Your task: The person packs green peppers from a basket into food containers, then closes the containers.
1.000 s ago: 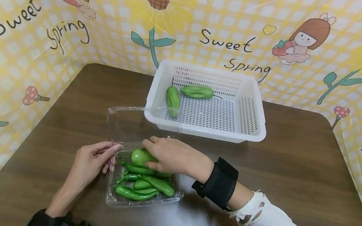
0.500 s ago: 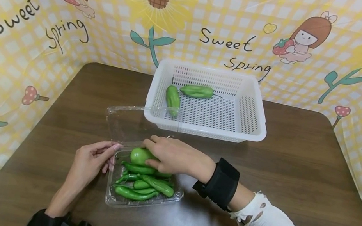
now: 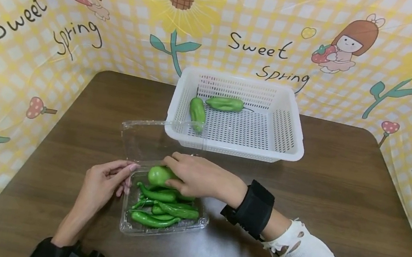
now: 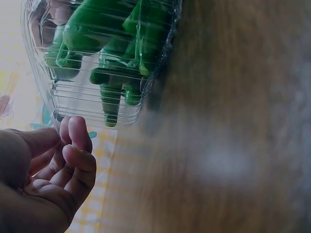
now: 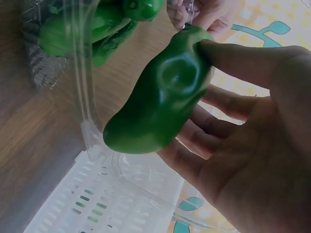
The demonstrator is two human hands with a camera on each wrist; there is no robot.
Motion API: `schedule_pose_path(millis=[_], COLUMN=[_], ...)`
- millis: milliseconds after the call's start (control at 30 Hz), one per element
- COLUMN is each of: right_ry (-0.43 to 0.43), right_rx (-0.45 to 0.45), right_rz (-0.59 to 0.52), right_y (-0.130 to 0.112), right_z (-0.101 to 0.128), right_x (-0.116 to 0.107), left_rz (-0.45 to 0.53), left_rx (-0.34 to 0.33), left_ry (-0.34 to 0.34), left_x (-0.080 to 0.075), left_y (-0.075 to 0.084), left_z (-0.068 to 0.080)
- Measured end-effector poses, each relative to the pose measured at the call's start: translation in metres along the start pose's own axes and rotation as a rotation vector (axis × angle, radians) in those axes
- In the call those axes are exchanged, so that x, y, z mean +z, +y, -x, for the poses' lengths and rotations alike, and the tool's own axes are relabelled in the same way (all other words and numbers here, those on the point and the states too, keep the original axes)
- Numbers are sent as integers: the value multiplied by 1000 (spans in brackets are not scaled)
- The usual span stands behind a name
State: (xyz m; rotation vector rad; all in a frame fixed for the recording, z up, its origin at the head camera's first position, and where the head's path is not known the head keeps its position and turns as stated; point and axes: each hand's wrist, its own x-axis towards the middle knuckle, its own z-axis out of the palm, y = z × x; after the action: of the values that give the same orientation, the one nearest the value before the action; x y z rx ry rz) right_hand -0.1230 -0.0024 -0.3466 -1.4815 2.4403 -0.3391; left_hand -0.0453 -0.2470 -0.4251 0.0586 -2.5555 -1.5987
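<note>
My right hand [image 3: 204,178] holds a plump green pepper [image 5: 155,99] between thumb and fingers, over the back of a clear plastic clamshell box [image 3: 150,234]. In the head view only the pepper's rounded end shows; the right wrist view shows it almost whole. Several slimmer green peppers [image 3: 152,220] lie in the box in front of that hand. At the box's back left corner, my left hand [image 3: 96,185] pinches the rim with thumb and fingers, as the left wrist view also shows. The clear lid [image 3: 151,142] stands folded back behind the box.
A white perforated basket [image 3: 293,147] stands behind the box, with two green peppers [image 3: 224,103] in its left part. The lid's far edge overlaps the basket's front left corner in the head view. A patterned yellow cloth [image 3: 206,25] surrounds the brown table [image 3: 334,185].
My right hand has shifted very slightly left and back with its pepper. Some peppers in the middle of the box have turned and settled. My left hand stays at the rim.
</note>
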Motion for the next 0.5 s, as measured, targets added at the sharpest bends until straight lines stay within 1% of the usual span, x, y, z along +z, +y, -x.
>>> schedule_pose_path(millis=[133, 267, 400, 500], right_ry=[-6, -4, 0, -3], right_rx=[1, 9, 0, -15], right_rz=[0, -29, -51, -48], right_y=[-1, 0, 0, -2], right_z=[0, 1, 1, 0], right_x=[0, -2, -4, -3], left_rz=[-9, -17, -16, -17], left_rx=[1, 9, 12, 7], left_ry=[0, 1, 2, 3], left_x=[-1, -2, -2, -2], left_y=[0, 0, 0, -1], left_z=[0, 0, 0, -1])
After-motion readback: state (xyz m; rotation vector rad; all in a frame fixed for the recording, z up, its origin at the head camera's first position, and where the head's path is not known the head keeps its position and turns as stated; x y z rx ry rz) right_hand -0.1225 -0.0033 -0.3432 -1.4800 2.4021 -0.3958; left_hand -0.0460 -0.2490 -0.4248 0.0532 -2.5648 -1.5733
